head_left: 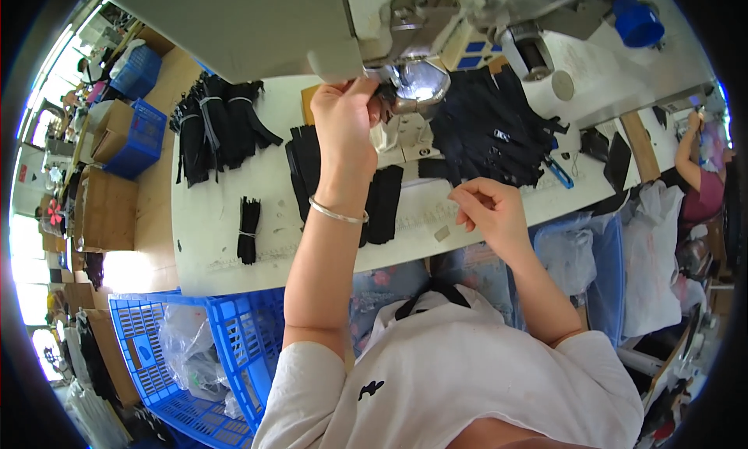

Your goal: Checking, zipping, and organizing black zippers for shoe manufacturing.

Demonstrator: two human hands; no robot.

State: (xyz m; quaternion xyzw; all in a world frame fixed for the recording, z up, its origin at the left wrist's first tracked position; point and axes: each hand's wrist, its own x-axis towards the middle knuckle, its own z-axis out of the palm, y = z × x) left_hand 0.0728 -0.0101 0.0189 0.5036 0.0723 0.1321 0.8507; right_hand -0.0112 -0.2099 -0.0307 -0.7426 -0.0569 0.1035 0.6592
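My left hand (344, 118) is raised to the head of the sewing machine (425, 36), beside its bright lamp-lit needle area. Its fingers are closed against a dark part there, and what they grip, if anything, is hidden. Over the front of the table, my right hand (492, 213) is curled with thumb and forefinger together; nothing shows in it. Just beyond it lies the end of a black strip (433, 168). A heap of black zippers (491, 125) with metal pulls spreads right of the needle area. Black strips (383, 203) lie under and beside my left forearm.
Tied black bundles (222, 125) and a small tied bundle (248, 231) lie on the white table (202, 254). Blue-handled snips (559, 173) rest at right. A blue crate (226, 324) and a blue bin (606, 277) stand below the front edge. Another person (701, 188) works at far right.
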